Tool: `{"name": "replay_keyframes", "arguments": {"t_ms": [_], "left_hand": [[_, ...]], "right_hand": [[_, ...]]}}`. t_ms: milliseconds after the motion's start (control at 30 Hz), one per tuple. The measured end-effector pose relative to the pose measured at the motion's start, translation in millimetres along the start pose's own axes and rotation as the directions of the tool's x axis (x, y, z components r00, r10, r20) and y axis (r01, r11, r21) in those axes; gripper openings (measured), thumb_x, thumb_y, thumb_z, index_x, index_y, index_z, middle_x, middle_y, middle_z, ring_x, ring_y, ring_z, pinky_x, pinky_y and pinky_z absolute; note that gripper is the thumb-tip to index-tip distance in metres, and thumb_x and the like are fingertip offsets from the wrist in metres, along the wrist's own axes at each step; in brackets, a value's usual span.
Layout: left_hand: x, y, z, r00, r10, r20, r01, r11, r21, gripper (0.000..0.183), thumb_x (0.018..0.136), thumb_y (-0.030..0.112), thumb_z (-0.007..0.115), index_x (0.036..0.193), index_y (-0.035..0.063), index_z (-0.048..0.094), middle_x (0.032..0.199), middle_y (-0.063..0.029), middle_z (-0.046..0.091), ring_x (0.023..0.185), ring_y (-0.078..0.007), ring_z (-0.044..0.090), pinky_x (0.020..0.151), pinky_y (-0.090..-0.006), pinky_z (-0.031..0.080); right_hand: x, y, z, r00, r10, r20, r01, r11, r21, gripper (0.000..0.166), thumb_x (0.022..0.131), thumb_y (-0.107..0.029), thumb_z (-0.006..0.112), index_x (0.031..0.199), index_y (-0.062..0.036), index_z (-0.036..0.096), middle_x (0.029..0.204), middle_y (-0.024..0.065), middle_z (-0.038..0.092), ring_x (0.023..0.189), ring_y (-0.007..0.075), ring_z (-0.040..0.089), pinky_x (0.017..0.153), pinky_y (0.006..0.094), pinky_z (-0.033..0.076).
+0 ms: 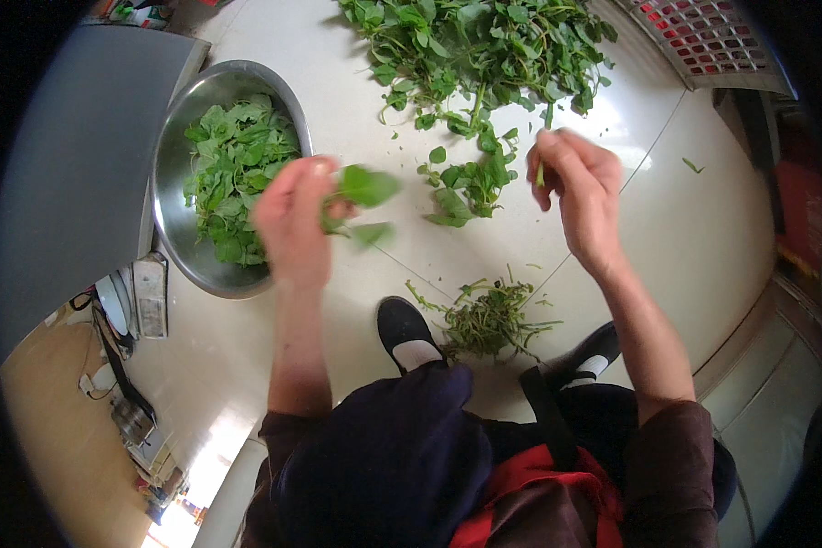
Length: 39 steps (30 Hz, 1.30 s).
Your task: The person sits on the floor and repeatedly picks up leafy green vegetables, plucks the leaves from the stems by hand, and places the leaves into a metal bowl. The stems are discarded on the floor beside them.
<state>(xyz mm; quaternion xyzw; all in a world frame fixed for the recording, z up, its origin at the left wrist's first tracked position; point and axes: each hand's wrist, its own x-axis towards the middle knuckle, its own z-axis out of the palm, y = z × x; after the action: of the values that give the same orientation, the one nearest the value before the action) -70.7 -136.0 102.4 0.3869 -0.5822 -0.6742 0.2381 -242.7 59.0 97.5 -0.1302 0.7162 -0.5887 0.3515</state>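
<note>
My left hand [301, 216], slightly blurred, holds leafy green sprigs [366, 186] just right of a steel basin [178, 236]. Picked greens [236, 181] fill part of that basin. Between the fingers of my right hand [579, 185] is a thin green stem [540, 171]. A large heap of leafy greens [479, 51] lies on the tiled floor beyond both hands, with a smaller bunch [479, 178] between them. Nearer my body, a pile of bare stems and trimmings [493, 318] rests on the floor between my shoes.
A grey flat-topped surface [96, 151] borders the basin on the left. At the upper right stands a plastic crate [705, 41] with a grid of holes. My black shoes [401, 322] flank the stem pile. Assorted items, including a metal pot [133, 419], are at the lower left.
</note>
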Motion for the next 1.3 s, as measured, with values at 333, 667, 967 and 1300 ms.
{"name": "replay_keyframes", "arguments": {"t_ms": [333,667,967,1300], "left_hand": [[27.2,-15.5,-55.4,0.828,0.519,0.214,-0.375,0.227,0.899,0.024,0.085,0.007,0.057,0.109,0.0049,0.060,0.110,-0.0122,0.059,0.102,-0.0244,0.056,0.088,-0.0349,0.043],[-16.5,-154.4,69.9,0.802,0.123,0.585,-0.598,0.181,0.781,0.022,0.080,0.024,0.067,0.091,0.0053,0.062,0.086,-0.0067,0.063,0.088,-0.0176,0.050,0.083,-0.0361,0.034],[-17.4,-104.2,31.5,0.826,-0.280,0.489,0.523,0.705,-0.480,0.026,0.092,0.012,0.047,0.113,-0.0016,0.053,0.107,-0.0111,0.058,0.103,-0.0199,0.053,0.096,-0.0382,0.040],[-28.4,-96.2,17.6,0.775,-0.164,0.610,0.467,0.799,-0.379,0.028,0.089,0.010,0.048,0.114,-0.0021,0.054,0.104,-0.0119,0.061,0.097,-0.0212,0.058,0.092,-0.0378,0.044]], "right_hand": [[-33.0,121.0,11.2,0.655,0.523,0.545,0.387,0.387,-0.837,0.024,0.085,-0.020,0.051,0.080,-0.0009,0.064,0.086,0.0200,0.066,0.082,0.0373,0.065,0.072,0.0430,0.052],[-15.2,130.4,1.8,0.786,0.368,0.497,0.234,0.567,-0.790,0.024,0.082,-0.017,0.053,0.076,0.0031,0.064,0.079,0.0233,0.065,0.075,0.0366,0.064,0.070,0.0442,0.051],[2.4,84.0,10.8,0.920,0.368,0.133,-0.370,0.929,-0.008,0.023,0.087,-0.015,0.059,0.094,0.0052,0.065,0.070,0.0037,0.060,0.057,0.0108,0.053,0.047,0.0268,0.043],[-3.9,-0.2,23.5,0.947,0.234,0.218,-0.223,0.972,-0.074,0.028,0.084,-0.021,0.064,0.085,0.0061,0.068,0.067,0.0025,0.061,0.060,0.0091,0.050,0.055,0.0250,0.041]]}}
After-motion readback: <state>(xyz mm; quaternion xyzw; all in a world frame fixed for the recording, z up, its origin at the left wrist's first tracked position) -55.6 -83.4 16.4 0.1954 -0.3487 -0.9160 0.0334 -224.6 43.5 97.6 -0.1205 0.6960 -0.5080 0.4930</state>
